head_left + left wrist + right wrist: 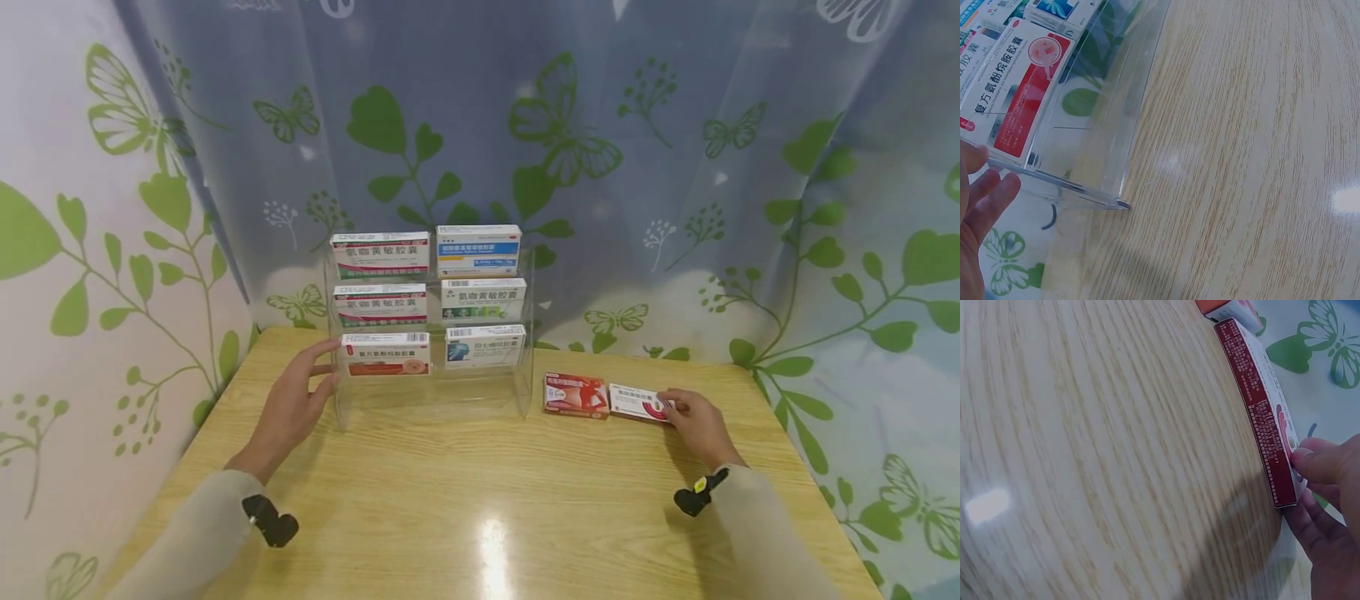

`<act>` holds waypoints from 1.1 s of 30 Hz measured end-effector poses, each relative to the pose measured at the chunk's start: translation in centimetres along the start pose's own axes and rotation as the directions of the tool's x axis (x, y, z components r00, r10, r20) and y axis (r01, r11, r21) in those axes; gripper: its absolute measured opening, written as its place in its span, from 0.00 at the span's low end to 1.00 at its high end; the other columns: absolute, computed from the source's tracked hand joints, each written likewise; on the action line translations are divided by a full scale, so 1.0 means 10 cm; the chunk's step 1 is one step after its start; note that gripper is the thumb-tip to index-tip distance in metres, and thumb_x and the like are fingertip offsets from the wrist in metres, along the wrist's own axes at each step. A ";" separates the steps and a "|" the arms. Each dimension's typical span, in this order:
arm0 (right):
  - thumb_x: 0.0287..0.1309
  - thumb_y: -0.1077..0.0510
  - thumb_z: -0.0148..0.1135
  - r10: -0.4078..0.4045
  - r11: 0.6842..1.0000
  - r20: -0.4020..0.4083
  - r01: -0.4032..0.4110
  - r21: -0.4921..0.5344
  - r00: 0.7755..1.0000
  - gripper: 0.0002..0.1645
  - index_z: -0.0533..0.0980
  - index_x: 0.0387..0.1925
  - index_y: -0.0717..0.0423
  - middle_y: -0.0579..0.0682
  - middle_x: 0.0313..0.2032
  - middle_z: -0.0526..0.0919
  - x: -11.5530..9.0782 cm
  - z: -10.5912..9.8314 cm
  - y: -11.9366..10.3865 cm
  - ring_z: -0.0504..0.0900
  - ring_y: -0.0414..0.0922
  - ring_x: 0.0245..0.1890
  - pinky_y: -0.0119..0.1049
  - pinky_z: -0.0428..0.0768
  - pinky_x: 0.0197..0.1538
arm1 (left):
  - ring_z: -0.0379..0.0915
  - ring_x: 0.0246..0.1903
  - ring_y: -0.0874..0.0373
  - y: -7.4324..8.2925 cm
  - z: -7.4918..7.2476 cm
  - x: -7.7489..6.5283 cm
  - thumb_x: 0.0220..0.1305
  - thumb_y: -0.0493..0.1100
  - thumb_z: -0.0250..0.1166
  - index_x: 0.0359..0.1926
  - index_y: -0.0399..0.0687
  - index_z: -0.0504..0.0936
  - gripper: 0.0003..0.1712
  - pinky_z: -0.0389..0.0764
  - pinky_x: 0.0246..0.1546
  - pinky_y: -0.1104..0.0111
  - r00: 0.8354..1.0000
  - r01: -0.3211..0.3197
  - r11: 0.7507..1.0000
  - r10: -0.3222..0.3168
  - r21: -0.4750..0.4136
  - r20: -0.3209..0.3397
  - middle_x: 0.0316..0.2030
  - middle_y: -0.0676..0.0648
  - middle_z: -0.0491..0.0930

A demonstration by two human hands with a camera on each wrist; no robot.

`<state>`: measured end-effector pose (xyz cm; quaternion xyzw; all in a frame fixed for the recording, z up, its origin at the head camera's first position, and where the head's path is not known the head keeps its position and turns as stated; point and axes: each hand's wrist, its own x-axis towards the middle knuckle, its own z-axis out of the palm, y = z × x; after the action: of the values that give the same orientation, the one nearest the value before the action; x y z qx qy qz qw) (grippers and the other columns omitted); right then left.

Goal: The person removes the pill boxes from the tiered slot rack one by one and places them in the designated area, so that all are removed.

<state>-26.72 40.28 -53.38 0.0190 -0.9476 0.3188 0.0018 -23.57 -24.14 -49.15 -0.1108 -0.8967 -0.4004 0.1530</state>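
A clear acrylic display rack stands on the table, with medicine boxes in two columns on its tiers. My left hand touches the rack's left side panel, its fingers fairly straight, beside a white-and-red medicine box on the lowest filled tier. On the table right of the rack lies a red medicine box. Beside it is a white medicine box with a dark red side. My right hand pinches this white box by its right end, thumb on top; in the right wrist view some fingers are partly hidden behind it.
The upper tiers hold a blue-and-white box, a green-and-white box and others. A grey-white box stands at the lower right of the rack. Patterned curtains surround the wooden table at the back and sides.
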 end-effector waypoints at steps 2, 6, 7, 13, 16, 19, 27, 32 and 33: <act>0.82 0.64 0.57 -0.004 1.000 0.005 0.004 0.004 1.000 0.20 0.79 0.67 0.69 0.78 0.71 0.71 0.00 0.01 -0.02 0.75 0.76 0.68 0.74 0.75 0.69 | 0.82 0.61 0.29 0.00 0.00 0.00 0.80 0.29 0.60 0.79 0.43 0.68 0.32 0.92 0.50 0.41 1.000 -0.006 1.000 0.006 0.000 -0.003 0.75 0.30 0.69; 0.82 0.65 0.56 -0.009 1.000 0.007 0.009 -0.008 1.000 0.20 0.79 0.66 0.70 0.78 0.72 0.71 0.01 0.01 -0.06 0.74 0.76 0.68 0.74 0.75 0.70 | 0.83 0.60 0.29 0.01 0.00 -0.01 0.79 0.28 0.60 0.79 0.42 0.68 0.32 0.93 0.49 0.42 1.000 -0.026 1.000 0.026 0.004 -0.010 0.75 0.29 0.69; 0.81 0.65 0.56 -0.013 1.000 0.005 0.013 -0.013 1.000 0.20 0.79 0.66 0.71 0.78 0.71 0.71 0.01 0.02 -0.07 0.74 0.76 0.68 0.74 0.74 0.71 | 0.83 0.60 0.29 0.01 0.00 -0.01 0.80 0.28 0.60 0.79 0.42 0.68 0.32 0.93 0.49 0.43 1.000 -0.028 1.000 0.028 0.006 -0.010 0.75 0.29 0.69; 0.80 0.67 0.57 -0.041 0.998 -0.012 0.040 -0.039 0.999 0.18 0.80 0.63 0.72 0.78 0.71 0.72 0.03 0.04 -0.09 0.75 0.76 0.68 0.74 0.74 0.72 | 0.83 0.61 0.29 0.03 -0.01 -0.02 0.80 0.29 0.61 0.79 0.43 0.68 0.32 0.92 0.50 0.42 1.000 -0.013 1.000 0.013 0.008 -0.006 0.75 0.30 0.69; 0.80 0.68 0.57 -0.050 0.998 -0.017 0.050 -0.039 0.999 0.18 0.80 0.63 0.72 0.78 0.71 0.72 0.03 0.06 -0.09 0.75 0.76 0.68 0.73 0.75 0.71 | 0.83 0.61 0.29 0.04 -0.01 -0.02 0.80 0.29 0.61 0.79 0.43 0.68 0.32 0.92 0.50 0.42 1.000 -0.010 1.000 0.010 0.012 -0.007 0.75 0.30 0.70; 0.80 0.67 0.57 -0.059 0.997 -0.021 0.058 -0.041 0.998 0.18 0.80 0.63 0.72 0.78 0.71 0.72 0.03 0.06 -0.07 0.76 0.76 0.67 0.73 0.76 0.70 | 0.83 0.61 0.30 0.04 -0.01 -0.02 0.80 0.29 0.61 0.79 0.43 0.68 0.32 0.93 0.49 0.42 1.000 -0.014 1.000 0.015 0.013 -0.007 0.75 0.30 0.70; 0.84 0.59 0.56 -0.063 0.996 -0.103 0.069 0.051 0.993 0.22 0.76 0.70 0.67 0.73 0.71 0.73 0.02 -0.02 -0.21 0.74 0.71 0.69 0.71 0.78 0.70 | 0.83 0.61 0.30 0.05 0.00 -0.01 0.80 0.29 0.61 0.79 0.44 0.68 0.32 0.93 0.49 0.43 1.000 -0.014 1.000 0.014 0.008 -0.007 0.75 0.30 0.69; 0.84 0.55 0.57 -0.160 0.982 -0.154 0.173 0.078 0.975 0.24 0.76 0.72 0.62 0.69 0.71 0.75 0.12 -0.07 -0.60 0.75 0.69 0.69 0.69 0.79 0.70 | 0.82 0.62 0.30 0.05 -0.01 -0.02 0.80 0.29 0.61 0.80 0.44 0.68 0.32 0.92 0.51 0.42 1.000 -0.003 1.000 0.003 0.002 -0.003 0.76 0.31 0.69; 0.84 0.55 0.58 -0.177 0.977 -0.159 0.193 0.087 0.971 0.24 0.76 0.72 0.62 0.68 0.71 0.76 0.15 -0.07 -0.71 0.76 0.68 0.69 0.69 0.78 0.71 | 0.82 0.62 0.30 0.05 -0.01 -0.02 0.80 0.29 0.61 0.80 0.44 0.68 0.32 0.92 0.51 0.42 1.000 0.001 1.000 -0.001 0.002 -0.001 0.76 0.31 0.69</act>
<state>-27.95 35.05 -48.52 0.0833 -0.9214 0.3655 0.1022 -23.18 -23.89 -48.78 -0.1098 -0.8970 -0.3999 0.1534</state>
